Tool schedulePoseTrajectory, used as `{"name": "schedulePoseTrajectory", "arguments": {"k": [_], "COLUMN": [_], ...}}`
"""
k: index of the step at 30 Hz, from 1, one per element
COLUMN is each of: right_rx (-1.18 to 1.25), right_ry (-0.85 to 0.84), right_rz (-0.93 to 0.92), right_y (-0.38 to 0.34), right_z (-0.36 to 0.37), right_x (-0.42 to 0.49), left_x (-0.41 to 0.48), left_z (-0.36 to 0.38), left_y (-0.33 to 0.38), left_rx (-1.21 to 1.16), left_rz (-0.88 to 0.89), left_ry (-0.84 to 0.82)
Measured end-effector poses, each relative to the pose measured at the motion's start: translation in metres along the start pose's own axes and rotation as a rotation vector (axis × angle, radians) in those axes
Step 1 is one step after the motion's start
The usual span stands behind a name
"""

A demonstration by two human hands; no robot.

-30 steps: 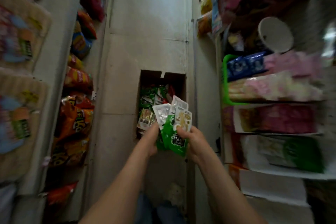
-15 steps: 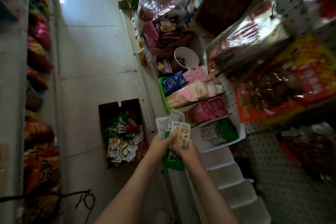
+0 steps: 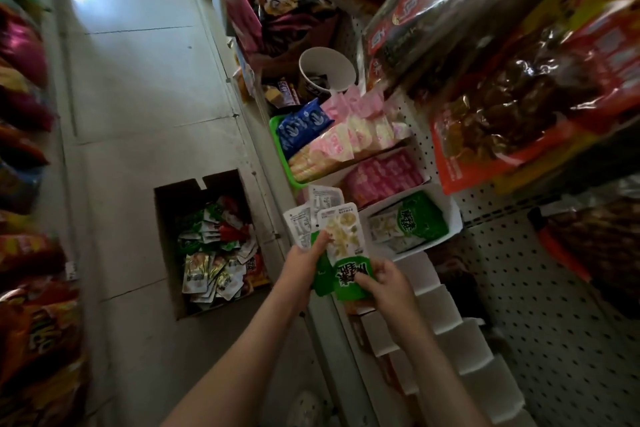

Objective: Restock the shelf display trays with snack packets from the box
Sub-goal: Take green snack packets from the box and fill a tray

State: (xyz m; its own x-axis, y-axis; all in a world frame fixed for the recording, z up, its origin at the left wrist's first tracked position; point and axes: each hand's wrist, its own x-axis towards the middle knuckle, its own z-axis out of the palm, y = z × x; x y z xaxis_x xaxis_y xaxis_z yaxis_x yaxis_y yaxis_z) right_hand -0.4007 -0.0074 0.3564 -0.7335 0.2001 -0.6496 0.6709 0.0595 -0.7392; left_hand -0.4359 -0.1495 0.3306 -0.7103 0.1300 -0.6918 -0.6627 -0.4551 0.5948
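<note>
Snack packets (image 3: 337, 243) are being held fanned just left of the white tray (image 3: 454, 217). The left hand (image 3: 304, 263) is pinching them, and the right hand (image 3: 388, 282) is gripping their green ends with curled fingers. The person is probably sorting them; the next move is calling for squaring the stack and sliding it rightward into that tray.
</note>
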Motion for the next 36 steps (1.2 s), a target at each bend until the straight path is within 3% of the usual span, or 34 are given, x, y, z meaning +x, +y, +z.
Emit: {"name": "schedulePoseTrajectory", "arguments": {"k": [4, 9, 13, 19, 26, 32, 36], "right_rx": [0.018, -0.47, -0.936, -1.211, -1.173, -1.146, -1.214], "right_ry": [0.155, 0.386, 0.365, 0.377, 0.326, 0.37, 0.358], "right_rz": [-0.077, -0.269, -0.283, -0.253, -0.178, -0.358, -0.299], "right_y": [-0.005, -0.02, -0.027, -0.025, -0.022, -0.026, -0.02], "right_z": [-0.039, -0.081, -0.095, -0.092, -0.084, -0.084, -0.083], "right_x": [0.023, 0.056, 0.095, 0.136, 0.152, 0.159, 0.163], "left_x": [0.018, 0.042, 0.052, 0.071, 0.078, 0.083, 0.083], "left_z": [0.013, 0.022, 0.029, 0.036, 0.035, 0.035, 0.034], "left_y": [-0.012, -0.025, -0.039, -0.049, -0.05, -0.051, -0.048], "left_rx": [-0.012, 0.077, 0.165, 0.319, 0.354, 0.427, 0.467], "left_rz": [0.014, 0.087, 0.133, 0.134, 0.138, 0.155, 0.146], "left_ry": [0.082, 0.143, 0.105, 0.077, 0.072, 0.082, 0.082]}}
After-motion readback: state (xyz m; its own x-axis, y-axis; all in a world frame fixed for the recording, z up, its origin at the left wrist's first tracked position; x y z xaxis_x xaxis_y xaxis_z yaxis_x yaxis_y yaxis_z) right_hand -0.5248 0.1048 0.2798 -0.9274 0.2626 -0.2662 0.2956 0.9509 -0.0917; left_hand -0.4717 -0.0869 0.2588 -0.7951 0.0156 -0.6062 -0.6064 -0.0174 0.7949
